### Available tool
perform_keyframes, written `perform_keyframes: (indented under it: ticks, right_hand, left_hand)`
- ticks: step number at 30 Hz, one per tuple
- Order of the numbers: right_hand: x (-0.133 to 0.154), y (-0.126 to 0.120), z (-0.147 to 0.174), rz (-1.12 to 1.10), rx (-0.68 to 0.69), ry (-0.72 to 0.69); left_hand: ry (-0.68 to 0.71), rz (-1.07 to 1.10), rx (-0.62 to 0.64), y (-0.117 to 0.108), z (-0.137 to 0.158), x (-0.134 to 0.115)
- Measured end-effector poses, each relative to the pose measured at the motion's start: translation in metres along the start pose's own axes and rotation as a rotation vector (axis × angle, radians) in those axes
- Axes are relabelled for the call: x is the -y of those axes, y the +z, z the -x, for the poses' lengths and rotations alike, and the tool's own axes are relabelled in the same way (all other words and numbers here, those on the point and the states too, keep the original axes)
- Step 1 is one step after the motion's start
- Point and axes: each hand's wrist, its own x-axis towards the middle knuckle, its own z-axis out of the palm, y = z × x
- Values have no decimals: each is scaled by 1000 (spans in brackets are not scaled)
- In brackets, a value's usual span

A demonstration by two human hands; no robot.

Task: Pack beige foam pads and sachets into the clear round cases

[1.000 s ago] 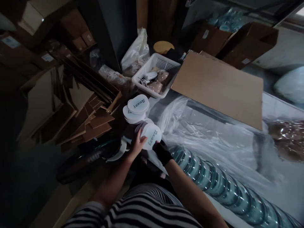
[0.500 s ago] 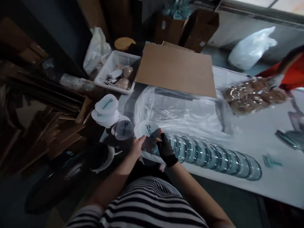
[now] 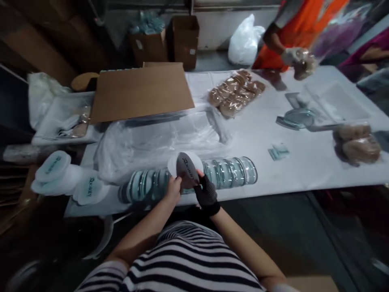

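Observation:
Between my hands is a rounded card [image 3: 186, 167] printed with "beauty", tilted up in front of more white cards [image 3: 172, 163]. My bare left hand [image 3: 174, 190] pinches its lower left edge. On the right edge, the fingers of my right hand [image 3: 208, 194], in a black fingerless glove, are closed on the cards. Under and beside my hands runs a row of clear bluish plastic containers [image 3: 234, 171] along the table's front edge; the cards and hands hide its middle. To the left lie a short pile of printed cards [image 3: 91, 190] and a taller one [image 3: 54, 172].
Behind the row lie clear plastic bags [image 3: 164, 134] and a cardboard sheet [image 3: 141, 91]. A white basket [image 3: 42, 136] stands left. Wrapped brown items [image 3: 235, 92] lie further back on the white table [image 3: 243, 136]. A co-worker in an orange vest [image 3: 299, 28] handles a wrapped item opposite.
My view has swung right, bringing more table and co-workers into sight. The front card has tilted up, apart from the white cards behind. Both hands still hold the cards, now over the container row.

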Motion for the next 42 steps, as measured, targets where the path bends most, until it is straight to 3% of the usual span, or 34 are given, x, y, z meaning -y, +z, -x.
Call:
perform_keyframes:
  ticks: [2, 4, 6, 9, 11, 13, 17, 23, 28, 34, 39, 42]
  right_hand:
    - [-17, -24, -5, -111, -36, 224]
    - [-38, -58, -11, -160, -173, 371]
    - [-61, -108, -9, -117, -359, 410]
    - [-93, -194, 20, 204, -585, 409]
    - [-111, -239, 49, 516, -559, 403]
    - [-124, -265, 70, 745, -400, 387]
    - [-137, -262, 59, 927, -79, 377]
    - [-138, -234, -17, 974, 260, 394]
    - [-133, -234, -27, 892, 285, 506]
    - [-153, -216, -35, 716, 302, 570]
    - [-168, -222, -27, 405, 418, 574]
    - [-169, -236, -28, 181, 367, 565]
  left_hand:
    - [-59, 14, 72, 30, 7, 21]
    - [-109, 48, 148, 58, 12, 37]
    - [-141, 79, 199, 86, 13, 48]
    - [-213, 132, 268, 132, 2, 56]
    - [-307, 163, 329, 167, -10, 61]
    - [-400, 196, 402, 203, -21, 70]
    - [-536, 203, 460, 254, -34, 98]
    - [-608, 177, 385, 261, -43, 114]
    - [-617, 208, 355, 257, -43, 114]
    - [-587, 231, 362, 253, -44, 119]
    - [-533, 241, 368, 254, -39, 124]
    - [-487, 242, 371, 257, -33, 127]
